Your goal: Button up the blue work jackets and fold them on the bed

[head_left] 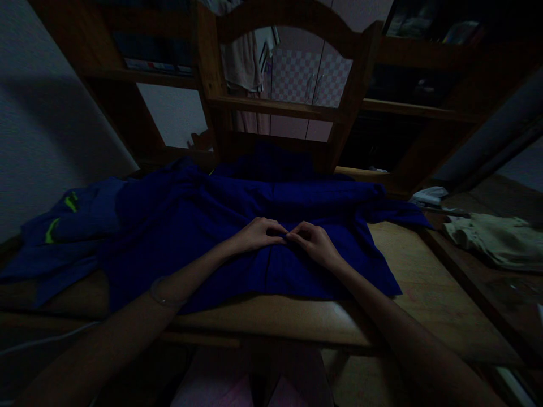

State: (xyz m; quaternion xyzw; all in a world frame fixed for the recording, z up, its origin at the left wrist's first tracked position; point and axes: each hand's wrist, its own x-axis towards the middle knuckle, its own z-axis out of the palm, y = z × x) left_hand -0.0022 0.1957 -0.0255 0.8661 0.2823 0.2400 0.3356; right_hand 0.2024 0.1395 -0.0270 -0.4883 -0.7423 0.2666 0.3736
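Note:
A dark blue garment (182,226) lies spread over the wooden table (271,319), with a dark seam line running down its middle. My left hand (259,233) rests on it, thumb and fingers pinching a bit of the cloth near that line. Facing it, my right hand (316,243) pinches the same spot, its fingertips almost meeting those of the left. What exactly lies between the fingertips is too small and dark to make out beyond the blue cloth. A thin bangle circles my left forearm.
On the left lies a lighter blue cloth (80,217) with yellow-green marks. Folded pale cloth (500,240) sits on a surface at the right, near a white item (429,195). A wooden shelf frame (280,107) stands behind the table. The room is dim.

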